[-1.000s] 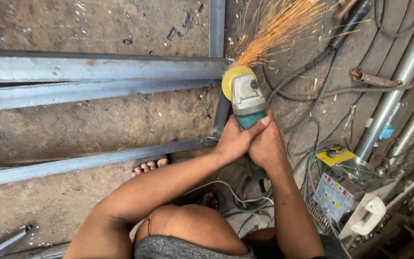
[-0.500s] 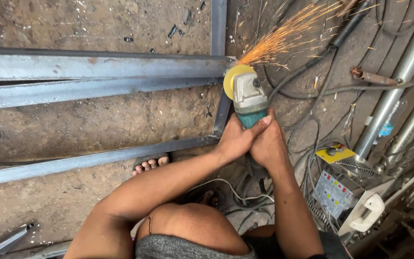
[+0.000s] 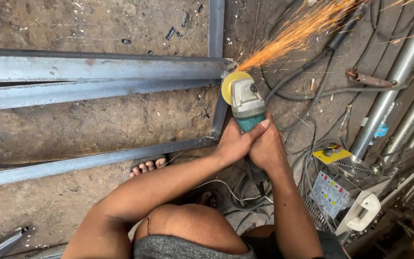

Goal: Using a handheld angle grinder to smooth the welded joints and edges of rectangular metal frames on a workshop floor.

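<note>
Head view: nearest to us is our bent knee, and just beyond it both arms reach out to the grinder. Our left hand and right hand are closed tight round its teal body, pressed against each other, so the grip is a full two-handed wrap with no gap showing. The grinder sits just past the hands, its yellow guard touching the corner of the steel frame, where the long rails meet the short upright bar.

Sparks stream from that corner, up and away from the grinder to its far right. We judge the risks to be these: our bare toes lie near the grinder, under the closest rail, and a slip of the disc could reach them; the sparks fly over the black cables lying beyond the grinder, which could scorch; the grinder's own cord trails under our hands and could snag.

Right of the grinder stands a small welding box with a white handle, and metal pipes lean past it. Everything rests on a rough, stained concrete floor littered with metal scraps.
</note>
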